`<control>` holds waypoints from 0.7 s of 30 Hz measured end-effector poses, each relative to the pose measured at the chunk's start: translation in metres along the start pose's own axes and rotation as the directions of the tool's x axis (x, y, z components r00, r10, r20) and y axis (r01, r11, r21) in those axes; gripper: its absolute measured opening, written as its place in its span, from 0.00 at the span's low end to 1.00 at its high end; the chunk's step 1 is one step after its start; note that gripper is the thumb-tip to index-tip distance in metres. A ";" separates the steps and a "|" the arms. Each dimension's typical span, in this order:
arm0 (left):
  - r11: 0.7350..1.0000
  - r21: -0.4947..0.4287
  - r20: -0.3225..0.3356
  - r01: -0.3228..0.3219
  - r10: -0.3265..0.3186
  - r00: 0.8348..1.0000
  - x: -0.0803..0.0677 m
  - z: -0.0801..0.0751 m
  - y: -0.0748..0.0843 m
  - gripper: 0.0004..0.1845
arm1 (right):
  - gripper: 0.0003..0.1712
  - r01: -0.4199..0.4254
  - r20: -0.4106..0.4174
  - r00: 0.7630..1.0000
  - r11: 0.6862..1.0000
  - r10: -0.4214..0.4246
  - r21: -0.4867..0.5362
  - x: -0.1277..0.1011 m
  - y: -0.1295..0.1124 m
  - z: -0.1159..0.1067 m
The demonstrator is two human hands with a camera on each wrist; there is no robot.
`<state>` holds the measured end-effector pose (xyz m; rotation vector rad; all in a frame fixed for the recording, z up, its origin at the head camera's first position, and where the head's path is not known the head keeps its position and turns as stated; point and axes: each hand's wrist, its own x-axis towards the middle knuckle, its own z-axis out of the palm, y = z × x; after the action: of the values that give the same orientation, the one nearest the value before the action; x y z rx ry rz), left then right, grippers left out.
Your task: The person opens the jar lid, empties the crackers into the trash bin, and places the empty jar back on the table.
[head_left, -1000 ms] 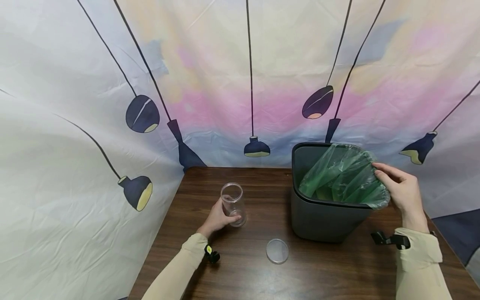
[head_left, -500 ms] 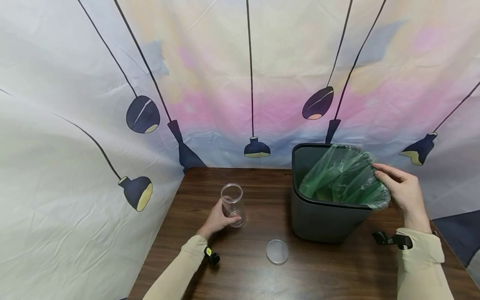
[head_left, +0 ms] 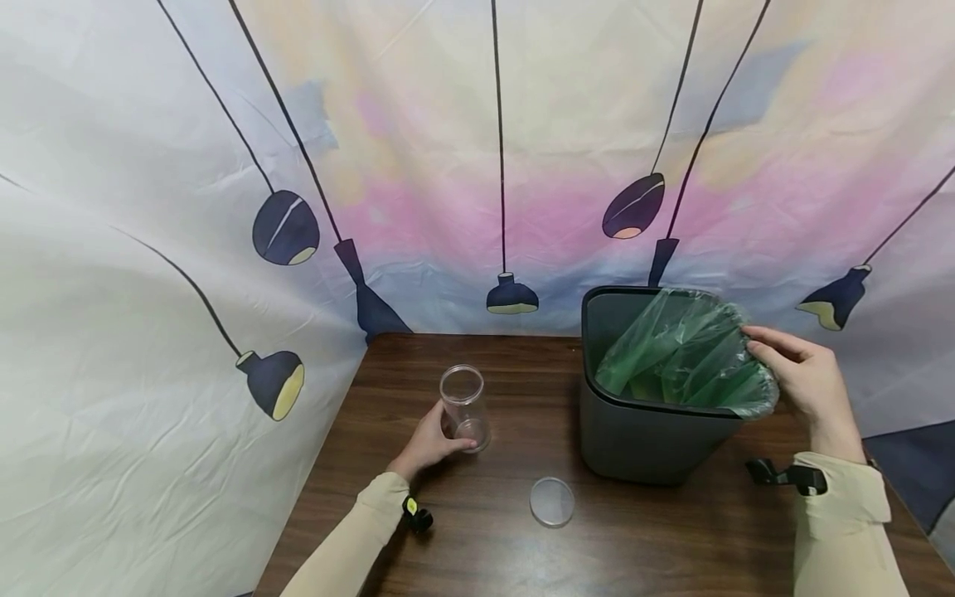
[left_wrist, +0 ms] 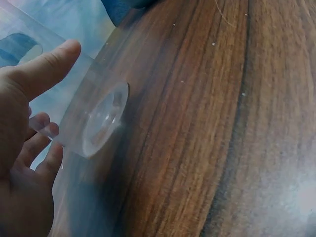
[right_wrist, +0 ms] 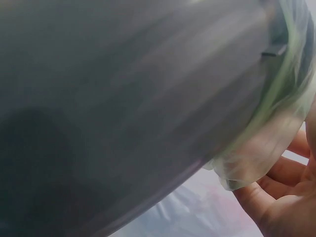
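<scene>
Hanging behind everything, a wrinkled cloth backdrop point(head_left: 149, 348) fills most of the head view, pale with pink, yellow and blue washes and printed with dark pendant lamps on long thin cords. Below it lies a table point(head_left: 477, 547) of dark brown wood with straight grain running across it and a faint sheen.

On the right half of the table stands a bin point(head_left: 634, 435), dark grey plastic, smooth and matte, squarish with rounded corners and slightly tapered toward its base. A bag point(head_left: 679, 352) of thin, translucent green film lines it; the film is crinkled and glossy and is folded out over the bin's near-right rim, while the far-left rim is bare. The right hand point(head_left: 802, 377) rests at that right edge, fingers curled over the film, and the right wrist view shows the film bunched against the fingers point(right_wrist: 291, 170), so the hand is grasping the bag where it wraps the rim.

Left of centre stands a jar point(head_left: 464, 406), a clear plastic cylinder, upright and open at the top, with a thick round base point(left_wrist: 101, 121) sitting on the wood. The left hand point(head_left: 433, 438) wraps it low down, thumb in front and fingers behind, holding it.

Nearer the person, between jar and bin and apart from both, a lid point(head_left: 552, 501) lies flat: a small, clear, round disc.
</scene>
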<state>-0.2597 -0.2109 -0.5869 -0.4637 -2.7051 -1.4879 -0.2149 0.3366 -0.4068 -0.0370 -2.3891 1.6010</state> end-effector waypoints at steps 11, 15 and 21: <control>0.999 -0.036 0.018 0.012 -0.011 1.000 0.000 -0.001 0.001 0.47 | 0.24 -0.003 0.027 1.000 1.000 0.002 0.024 0.001 -0.003 -0.002; 1.000 -0.028 0.013 0.011 -0.011 1.000 -0.001 -0.001 0.002 0.46 | 0.24 0.000 0.033 0.999 1.000 0.000 0.022 0.001 -0.003 -0.002; 1.000 -0.022 0.031 -0.003 0.003 1.000 -0.001 -0.002 0.003 0.47 | 0.25 0.006 0.054 0.999 1.000 -0.006 -0.011 0.000 -0.002 -0.004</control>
<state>-0.2586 -0.2117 -0.5835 -0.4958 -2.7130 -1.5245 -0.2140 0.3393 -0.4032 0.0113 -2.4366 1.6051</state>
